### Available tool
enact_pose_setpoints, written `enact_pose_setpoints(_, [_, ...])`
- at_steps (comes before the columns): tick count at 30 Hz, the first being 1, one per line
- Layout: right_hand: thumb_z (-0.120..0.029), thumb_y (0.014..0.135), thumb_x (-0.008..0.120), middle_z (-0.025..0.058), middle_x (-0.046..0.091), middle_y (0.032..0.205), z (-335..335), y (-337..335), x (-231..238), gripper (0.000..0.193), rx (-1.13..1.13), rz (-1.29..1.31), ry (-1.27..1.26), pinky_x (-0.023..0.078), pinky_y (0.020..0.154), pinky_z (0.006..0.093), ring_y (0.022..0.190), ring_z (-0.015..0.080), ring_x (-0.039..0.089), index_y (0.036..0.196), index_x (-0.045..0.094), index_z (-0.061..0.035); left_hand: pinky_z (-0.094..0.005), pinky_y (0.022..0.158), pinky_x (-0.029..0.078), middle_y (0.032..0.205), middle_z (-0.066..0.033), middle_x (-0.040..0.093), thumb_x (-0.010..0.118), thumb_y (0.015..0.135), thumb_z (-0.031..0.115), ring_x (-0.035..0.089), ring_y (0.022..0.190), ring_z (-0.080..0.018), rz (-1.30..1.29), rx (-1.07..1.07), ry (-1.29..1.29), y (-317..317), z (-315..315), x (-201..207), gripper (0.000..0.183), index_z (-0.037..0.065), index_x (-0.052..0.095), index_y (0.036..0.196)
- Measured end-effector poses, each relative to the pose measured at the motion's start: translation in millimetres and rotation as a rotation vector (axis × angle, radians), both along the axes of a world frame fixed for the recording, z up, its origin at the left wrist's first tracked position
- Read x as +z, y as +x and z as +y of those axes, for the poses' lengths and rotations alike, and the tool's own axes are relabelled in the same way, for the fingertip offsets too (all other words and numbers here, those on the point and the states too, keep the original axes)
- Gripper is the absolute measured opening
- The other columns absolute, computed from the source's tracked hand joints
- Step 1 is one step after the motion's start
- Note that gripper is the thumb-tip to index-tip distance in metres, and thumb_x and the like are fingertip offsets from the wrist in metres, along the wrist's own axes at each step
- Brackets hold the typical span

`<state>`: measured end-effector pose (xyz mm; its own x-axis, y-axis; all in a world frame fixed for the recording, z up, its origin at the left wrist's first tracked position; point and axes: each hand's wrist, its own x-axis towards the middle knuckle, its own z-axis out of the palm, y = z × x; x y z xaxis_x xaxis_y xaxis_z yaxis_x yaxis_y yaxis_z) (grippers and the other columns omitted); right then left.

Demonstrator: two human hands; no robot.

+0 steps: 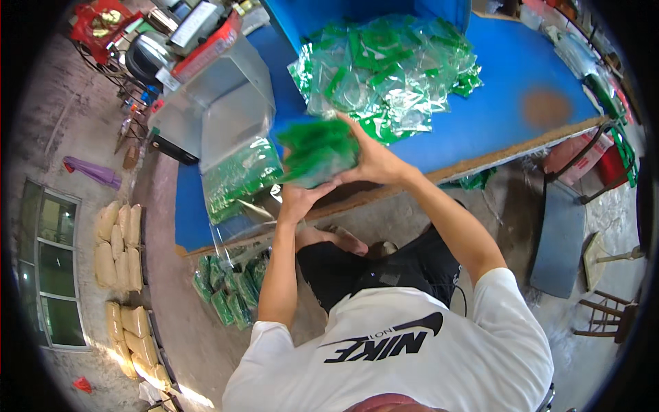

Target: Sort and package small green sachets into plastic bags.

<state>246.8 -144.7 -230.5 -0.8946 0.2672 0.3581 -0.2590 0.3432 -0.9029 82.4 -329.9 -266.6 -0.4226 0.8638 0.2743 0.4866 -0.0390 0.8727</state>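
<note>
Both my hands grip a bundle of green-and-clear plastic packets (319,147), smeared by motion, over the front edge of the blue table (508,130). My left hand (302,200) is closed under the bundle's lower end. My right hand (376,161) wraps round its right side, the thumb reaching toward the left hand. Just left of the bundle lies a clear plastic bag (244,172) with green contents, its loose end hanging over the table edge. Beyond my right hand, a heap of similar flat green-and-clear packets (391,75) spills from a blue bin (278,20).
A grey metal box (237,93) stands on the table's left, with cluttered goods behind it. On the floor below are packed green bundles (230,295). Stuffed tan sacks (118,247) line the left wall. A dark chair (559,233) stands at right.
</note>
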Motion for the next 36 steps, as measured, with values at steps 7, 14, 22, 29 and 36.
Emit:
enact_pose_setpoints(7, [-0.033,0.065,0.091,0.0279,0.055,0.134,-17.2,-13.4,-41.4,0.108,-0.274,-0.067,0.12,0.047,0.101,0.0463,0.124,0.0438,0.055,0.147,0.029,-0.0023,-0.0395,0.111,0.038,0.14,-0.0089,0.052,0.089,0.07,0.012,0.05,0.128,-0.0233,-0.121,-0.105,-0.101,-8.5,4.8,13.1,0.084,0.005,0.046,0.142])
enact_pose_setpoints(14, [-0.025,0.069,0.088,0.0265,0.059,0.127,-17.2,-12.4,-29.5,0.097,-0.219,0.05,0.197,0.05,0.095,0.0468,0.118,0.0428,0.059,0.145,0.031,-0.0056,-0.0378,0.113,0.036,0.147,-0.0094,0.045,0.088,0.071,0.004,0.046,0.134,-0.0226,-0.297,-0.12,0.059,4.3,1.2,10.9,0.105,0.008,0.027,0.156])
enact_pose_setpoints(22, [-0.027,0.066,0.091,0.0247,0.054,0.137,-17.9,-19.5,-40.2,0.107,-0.156,-0.066,0.173,0.047,0.103,0.0454,0.125,0.0421,0.056,0.149,0.026,-0.0078,-0.0396,0.116,0.035,0.151,-0.0104,0.039,0.088,0.071,0.004,0.045,0.136,-0.0251,-0.482,-0.081,0.296,7.2,9.9,5.1,0.123,0.014,0.005,0.162])
enact_pose_setpoints(29, [-0.026,0.071,0.088,0.027,0.062,0.122,-24.0,-15.9,-50.2,0.094,-0.209,-0.097,0.202,0.05,0.093,0.048,0.114,0.0461,0.06,0.144,0.031,-0.0088,-0.04,0.12,0.026,0.162,-0.006,0.028,0.087,0.076,0.02,0.034,0.144,-0.0229,-0.459,-0.122,0.273,5.3,-1.4,-5.0,0.118,0.015,0.008,0.163])
enact_pose_setpoints(36, [-0.022,0.071,0.087,0.0266,0.063,0.121,-25.4,-10.6,-44.6,0.091,-0.211,-0.048,0.179,0.051,0.092,0.0485,0.114,0.0462,0.06,0.143,0.032,-0.0091,-0.0392,0.115,0.03,0.156,-0.0196,0.036,0.068,0.083,0.016,0.038,0.14,-0.0286,-0.427,0.132,-0.009,-7.8,24.1,79.9,0.084,0.008,0.028,0.156])
